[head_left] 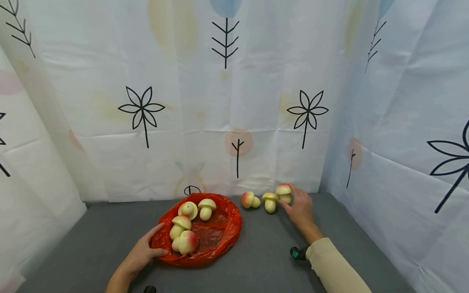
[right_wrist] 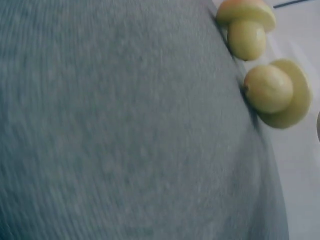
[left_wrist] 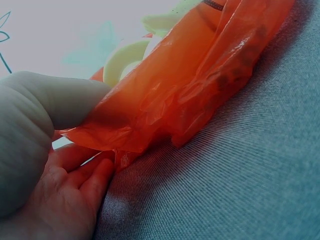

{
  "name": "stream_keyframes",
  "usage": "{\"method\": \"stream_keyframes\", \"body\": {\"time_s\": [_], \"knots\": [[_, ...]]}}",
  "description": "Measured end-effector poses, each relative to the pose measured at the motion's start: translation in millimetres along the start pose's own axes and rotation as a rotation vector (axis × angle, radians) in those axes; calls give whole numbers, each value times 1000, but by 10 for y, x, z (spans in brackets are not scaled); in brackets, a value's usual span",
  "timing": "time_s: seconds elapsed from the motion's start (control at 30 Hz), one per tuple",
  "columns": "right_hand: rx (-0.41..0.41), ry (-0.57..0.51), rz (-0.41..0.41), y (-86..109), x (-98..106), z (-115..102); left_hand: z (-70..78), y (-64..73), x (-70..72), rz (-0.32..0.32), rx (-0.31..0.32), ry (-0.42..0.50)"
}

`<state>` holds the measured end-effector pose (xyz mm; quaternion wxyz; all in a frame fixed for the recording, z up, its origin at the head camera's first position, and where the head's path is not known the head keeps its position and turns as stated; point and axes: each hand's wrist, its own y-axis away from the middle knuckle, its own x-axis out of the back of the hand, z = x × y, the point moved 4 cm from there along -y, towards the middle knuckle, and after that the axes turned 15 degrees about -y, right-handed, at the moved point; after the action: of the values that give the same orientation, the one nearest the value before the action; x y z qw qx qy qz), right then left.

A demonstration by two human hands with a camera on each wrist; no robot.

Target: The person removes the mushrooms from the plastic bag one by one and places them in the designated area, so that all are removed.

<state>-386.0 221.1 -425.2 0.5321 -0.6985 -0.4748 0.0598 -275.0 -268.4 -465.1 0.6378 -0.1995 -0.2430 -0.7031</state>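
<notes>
My left hand grips the left rim of an open red plastic bag. In the left wrist view its thumb lies over the bag's edge, with the fingers beneath. Several toy mushrooms, cream with pinkish caps, lie inside the bag, one mushroom at the front near my thumb. At the back right of the table, my right hand holds a toy mushroom between thumb and fingers. Left of it lie a yellowish mushroom and a pink-capped mushroom, both also in the right wrist view.
The grey table ends at a white patterned cloth behind the mushrooms, and more cloth hangs at both sides. A small black strap piece sits by the right wrist. Another dark piece shows at the bottom edge.
</notes>
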Motion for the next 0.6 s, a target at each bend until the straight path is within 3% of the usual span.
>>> {"method": "stream_keyframes", "body": {"time_s": [0.6], "knots": [[-330,90,-237,74,9,274,-23,-13,-1,8,6,3]]}}
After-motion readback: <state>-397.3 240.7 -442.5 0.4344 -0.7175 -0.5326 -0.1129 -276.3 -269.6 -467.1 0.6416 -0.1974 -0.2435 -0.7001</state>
